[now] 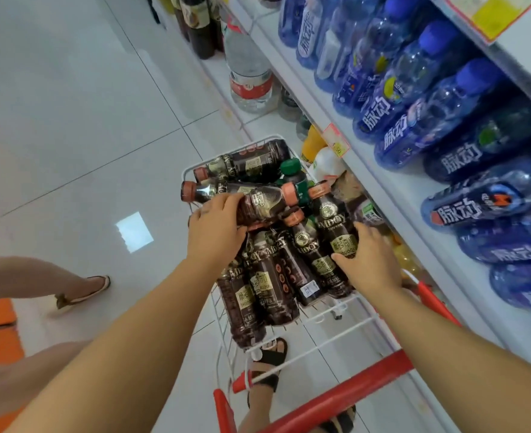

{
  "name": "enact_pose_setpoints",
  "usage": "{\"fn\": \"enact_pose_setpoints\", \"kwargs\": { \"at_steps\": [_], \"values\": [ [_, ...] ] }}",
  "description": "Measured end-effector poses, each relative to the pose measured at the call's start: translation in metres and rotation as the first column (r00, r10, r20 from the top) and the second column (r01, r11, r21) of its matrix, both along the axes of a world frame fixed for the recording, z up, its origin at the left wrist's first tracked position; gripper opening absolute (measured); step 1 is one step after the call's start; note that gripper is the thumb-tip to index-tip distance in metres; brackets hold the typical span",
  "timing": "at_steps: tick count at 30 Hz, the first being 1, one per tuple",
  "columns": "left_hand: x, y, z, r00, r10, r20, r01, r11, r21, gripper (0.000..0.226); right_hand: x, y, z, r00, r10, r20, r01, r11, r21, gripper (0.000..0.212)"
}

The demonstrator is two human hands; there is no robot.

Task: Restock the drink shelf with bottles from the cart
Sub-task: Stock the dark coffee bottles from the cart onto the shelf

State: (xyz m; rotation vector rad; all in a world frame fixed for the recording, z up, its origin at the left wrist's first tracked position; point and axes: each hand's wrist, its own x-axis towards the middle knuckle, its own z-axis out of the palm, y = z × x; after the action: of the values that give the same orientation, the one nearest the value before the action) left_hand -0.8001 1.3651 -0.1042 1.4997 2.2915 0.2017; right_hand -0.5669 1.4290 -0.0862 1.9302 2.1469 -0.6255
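A white wire cart (329,335) with a red handle holds several dark brown coffee bottles with copper caps. My left hand (215,226) grips one of these bottles (258,201), which lies sideways on top of the pile. My right hand (368,260) rests on an upright-leaning coffee bottle (336,235) at the cart's right side, fingers curled around it. A green-capped bottle (292,171) sits among them. The drink shelf (382,170) runs along the right.
Blue drink bottles (420,98) fill the upper shelf. A large water bottle (248,67) and dark bottles stand on the low shelf beyond the cart. Another person's leg and sandal (83,292) are at the left. My sandalled feet show under the cart.
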Motion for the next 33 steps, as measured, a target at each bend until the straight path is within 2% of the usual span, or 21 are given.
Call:
{"fn": "enact_pose_setpoints", "kwargs": {
  "at_steps": [4, 9, 12, 14, 17, 20, 24, 26, 29, 33],
  "values": [
    [0.001, 0.011, -0.010, 0.992, -0.043, -0.122, 0.040, 0.999, -0.028, 0.065, 0.002, 0.003, -0.003, 0.999, -0.028, -0.031, 0.029, 0.999, 0.036, 0.069],
    [0.014, -0.002, 0.010, 0.996, -0.022, -0.083, 0.029, 0.996, 0.085, 0.061, 0.007, 0.005, 0.010, 0.977, -0.131, -0.166, 0.124, 0.991, -0.053, 0.060],
    [0.034, -0.012, 0.048, 0.999, 0.016, 0.038, -0.021, 0.990, 0.143, 0.061, 0.015, -0.001, 0.038, 0.938, -0.170, -0.301, 0.136, 0.982, -0.129, 0.060],
    [0.051, -0.018, 0.083, 0.984, 0.043, 0.174, -0.074, 0.981, 0.177, 0.061, 0.025, -0.011, 0.071, 0.894, -0.186, -0.407, 0.129, 0.978, -0.162, 0.057],
    [0.082, -0.023, 0.145, 0.874, 0.035, 0.484, -0.201, 0.934, 0.294, 0.049, 0.041, -0.027, 0.135, 0.822, -0.168, -0.543, 0.136, 0.986, -0.100, 0.056],
    [0.119, -0.023, 0.213, 0.750, -0.017, 0.662, -0.330, 0.856, 0.397, 0.040, 0.061, -0.040, 0.205, 0.740, -0.123, -0.661, 0.184, 0.983, 0.024, 0.050],
    [0.167, -0.020, 0.312, 0.699, -0.214, 0.683, -0.363, 0.716, 0.596, 0.040, 0.092, -0.053, 0.307, 0.620, -0.020, -0.784, 0.267, 0.945, 0.187, 0.053],
    [0.188, -0.017, 0.362, 0.672, -0.351, 0.652, -0.337, 0.639, 0.692, 0.037, 0.111, -0.058, 0.356, 0.558, 0.040, -0.829, 0.316, 0.913, 0.257, 0.055],
    [0.221, -0.014, 0.425, 0.661, -0.550, 0.511, -0.232, 0.497, 0.836, 0.036, 0.145, -0.067, 0.414, 0.473, 0.135, -0.871, 0.403, 0.846, 0.350, 0.053],
    [0.275, -0.015, 0.477, 0.610, -0.712, 0.347, -0.166, 0.314, 0.935, 0.035, 0.199, -0.088, 0.467, 0.411, 0.232, -0.882, 0.535, 0.722, 0.439, 0.053]
  ]
}}
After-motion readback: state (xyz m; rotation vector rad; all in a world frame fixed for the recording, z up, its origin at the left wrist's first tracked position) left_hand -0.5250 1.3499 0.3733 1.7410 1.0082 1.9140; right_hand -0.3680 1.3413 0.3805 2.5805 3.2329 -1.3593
